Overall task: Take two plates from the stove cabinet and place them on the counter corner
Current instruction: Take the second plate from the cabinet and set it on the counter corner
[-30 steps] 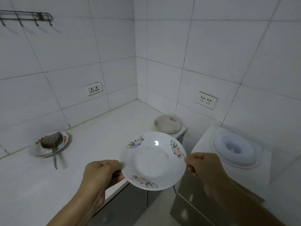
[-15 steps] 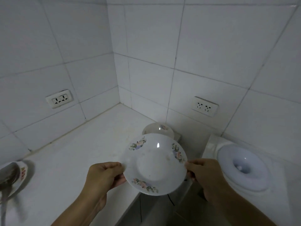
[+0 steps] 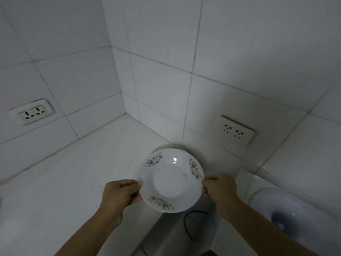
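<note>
We note the plate [image 3: 170, 180] above the bench [image 3: 73, 182] edge; left hand [image 3: 118, 194] and right hand [image 3: 219, 187] fingers grip its opposite rims.

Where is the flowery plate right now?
The flowery plate is low in the middle of the head view, held between the left hand and right hand, above the counter edge.

Second plate [image 3: 167, 146] on counter [image 3: 77, 182] almost wholly hidden behind held plate [image 3: 170, 180]; only a thin arc of rim visible. Left hand [image 3: 120, 195] and right hand [image 3: 219, 189] fingers partly concealed under held plate's rim. Both forearms, black cable [image 3: 188, 226] and water dispenser [image 3: 287, 215] cut off by frame edges.
</note>
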A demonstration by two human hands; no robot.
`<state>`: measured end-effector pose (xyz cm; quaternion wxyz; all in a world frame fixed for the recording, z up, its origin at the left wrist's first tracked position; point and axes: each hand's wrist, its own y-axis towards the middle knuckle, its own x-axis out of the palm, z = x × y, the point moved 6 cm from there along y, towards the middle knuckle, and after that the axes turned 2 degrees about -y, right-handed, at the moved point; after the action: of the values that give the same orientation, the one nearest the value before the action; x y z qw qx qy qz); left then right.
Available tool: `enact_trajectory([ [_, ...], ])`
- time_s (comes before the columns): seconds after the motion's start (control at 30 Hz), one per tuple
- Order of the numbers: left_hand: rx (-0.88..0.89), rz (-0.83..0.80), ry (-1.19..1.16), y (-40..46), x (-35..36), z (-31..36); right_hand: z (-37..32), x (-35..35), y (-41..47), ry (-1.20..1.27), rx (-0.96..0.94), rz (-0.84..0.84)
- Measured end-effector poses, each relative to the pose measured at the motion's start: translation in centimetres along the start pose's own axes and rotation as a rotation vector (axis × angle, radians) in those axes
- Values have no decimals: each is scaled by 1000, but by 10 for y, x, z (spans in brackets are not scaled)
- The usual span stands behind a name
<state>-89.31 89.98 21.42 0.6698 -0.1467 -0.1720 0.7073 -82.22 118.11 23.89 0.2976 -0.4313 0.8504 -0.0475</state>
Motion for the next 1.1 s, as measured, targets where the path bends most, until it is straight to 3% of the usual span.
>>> enact_trajectory([
  [0.43, -12, -27, 72, 117, 31, -17, 8, 64, 112, -222, 77, 39],
  [0.77, -10, -80, 167, 169, 48, -27, 30, 93, 155, -149, 206, 25],
  [1.1, -42, -71, 209, 194, 56, -36, 32, 99, 181, -170, 164, 67],
])
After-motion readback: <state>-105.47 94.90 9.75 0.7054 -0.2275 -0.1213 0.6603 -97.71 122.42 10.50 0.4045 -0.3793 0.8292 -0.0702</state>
